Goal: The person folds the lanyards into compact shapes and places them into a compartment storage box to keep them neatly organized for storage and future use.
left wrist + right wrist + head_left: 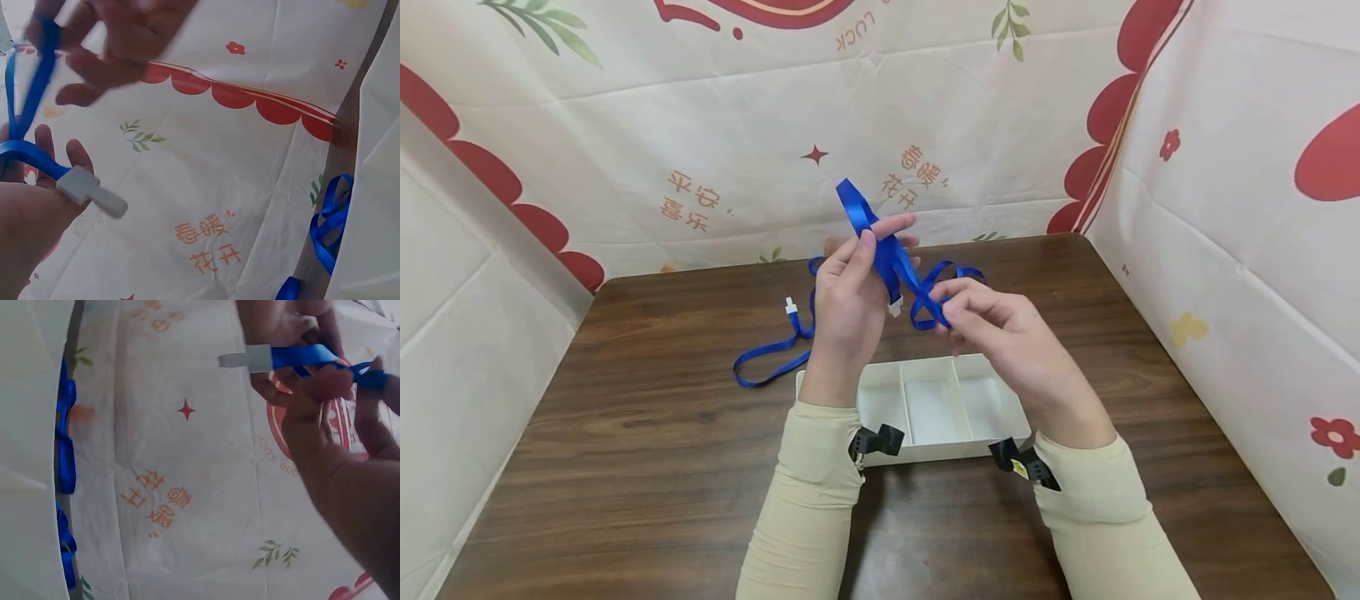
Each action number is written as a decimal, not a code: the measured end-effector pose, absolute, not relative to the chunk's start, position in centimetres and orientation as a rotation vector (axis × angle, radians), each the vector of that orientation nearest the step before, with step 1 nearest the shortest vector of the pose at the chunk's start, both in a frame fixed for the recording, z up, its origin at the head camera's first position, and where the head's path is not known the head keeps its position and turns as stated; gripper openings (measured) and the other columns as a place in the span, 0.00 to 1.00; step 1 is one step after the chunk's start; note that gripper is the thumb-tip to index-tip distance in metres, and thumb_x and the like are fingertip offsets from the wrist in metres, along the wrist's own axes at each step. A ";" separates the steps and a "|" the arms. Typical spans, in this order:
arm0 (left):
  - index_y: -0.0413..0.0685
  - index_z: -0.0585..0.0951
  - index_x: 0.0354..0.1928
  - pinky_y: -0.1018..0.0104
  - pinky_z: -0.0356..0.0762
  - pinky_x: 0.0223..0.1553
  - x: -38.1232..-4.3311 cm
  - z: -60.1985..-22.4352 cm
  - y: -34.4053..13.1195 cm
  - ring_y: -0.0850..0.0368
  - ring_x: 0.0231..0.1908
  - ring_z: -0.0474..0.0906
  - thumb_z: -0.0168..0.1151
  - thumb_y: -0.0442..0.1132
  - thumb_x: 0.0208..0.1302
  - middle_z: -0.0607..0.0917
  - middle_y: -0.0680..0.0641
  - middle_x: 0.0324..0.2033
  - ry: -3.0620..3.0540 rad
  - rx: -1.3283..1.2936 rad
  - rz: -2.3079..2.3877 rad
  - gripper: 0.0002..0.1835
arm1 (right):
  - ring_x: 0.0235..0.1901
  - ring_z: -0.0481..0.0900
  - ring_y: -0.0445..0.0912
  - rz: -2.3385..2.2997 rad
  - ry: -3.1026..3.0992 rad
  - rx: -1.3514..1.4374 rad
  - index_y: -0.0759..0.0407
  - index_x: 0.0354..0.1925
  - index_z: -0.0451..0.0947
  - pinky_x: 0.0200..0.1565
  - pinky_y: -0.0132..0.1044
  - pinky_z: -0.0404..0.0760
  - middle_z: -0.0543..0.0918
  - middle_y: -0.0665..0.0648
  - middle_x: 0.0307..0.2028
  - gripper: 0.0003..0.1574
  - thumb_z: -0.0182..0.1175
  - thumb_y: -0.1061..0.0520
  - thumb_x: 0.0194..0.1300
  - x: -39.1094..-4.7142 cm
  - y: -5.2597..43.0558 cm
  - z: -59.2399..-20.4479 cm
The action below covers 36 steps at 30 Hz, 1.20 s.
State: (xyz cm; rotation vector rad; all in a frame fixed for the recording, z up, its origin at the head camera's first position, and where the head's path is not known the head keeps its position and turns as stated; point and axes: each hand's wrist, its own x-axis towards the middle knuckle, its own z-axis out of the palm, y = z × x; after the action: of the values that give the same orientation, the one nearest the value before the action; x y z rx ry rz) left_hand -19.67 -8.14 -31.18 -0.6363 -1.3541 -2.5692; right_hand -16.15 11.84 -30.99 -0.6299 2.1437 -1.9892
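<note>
Glossy blue lanyard point(886, 260), looped and crossed, with 1 white clip point(895, 307), aloft above the table point(662, 458).

Across the desk point(662, 467)

The tray point(940, 451) sits just below centre. Behind it, one lanyard point(795, 323) lies left, another lanyard point(970, 272) right; above, a third lanyard point(887, 258) spans left fingers point(895, 224) and right fingers point(958, 292). Behind the desk, cloth point(760, 117).

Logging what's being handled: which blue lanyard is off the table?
The held lanyard, raised in the left hand and right hand; the left-side lanyard and right-side lanyard lie on the table.
</note>
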 end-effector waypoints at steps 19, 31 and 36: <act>0.60 0.92 0.51 0.52 0.67 0.72 -19.8 -30.9 -8.7 0.52 0.57 0.83 0.42 0.43 0.87 0.92 0.56 0.52 -1.281 -0.632 -2.605 0.24 | 0.37 0.86 0.46 -2.307 2.198 -0.818 0.67 0.49 0.84 0.42 0.32 0.88 0.84 0.56 0.49 0.09 0.62 0.71 0.73 -16.0 11.1 -31.7; 0.62 0.91 0.52 0.51 0.70 0.72 -19.8 -31.3 -8.4 0.53 0.58 0.82 0.42 0.44 0.87 0.91 0.56 0.53 -1.336 -0.623 -2.604 0.23 | 0.33 0.86 0.42 -2.503 1.816 -0.718 0.57 0.54 0.86 0.39 0.30 0.87 0.89 0.51 0.37 0.17 0.57 0.71 0.76 -15.9 11.1 -31.4; 0.62 0.91 0.51 0.48 0.66 0.75 -19.8 -30.9 -8.6 0.53 0.58 0.82 0.42 0.44 0.87 0.91 0.56 0.53 -1.324 -0.622 -2.593 0.24 | 0.47 0.85 0.45 -2.160 2.194 -0.733 0.61 0.48 0.86 0.53 0.30 0.87 0.85 0.52 0.46 0.08 0.61 0.66 0.76 -16.0 11.1 -31.7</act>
State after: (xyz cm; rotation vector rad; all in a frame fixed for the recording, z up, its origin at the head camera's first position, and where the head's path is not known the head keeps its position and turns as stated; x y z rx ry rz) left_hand -19.79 -8.64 -30.92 -0.6224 -1.3238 -2.5925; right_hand -16.04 11.12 -31.68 -0.7332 2.1936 -2.1598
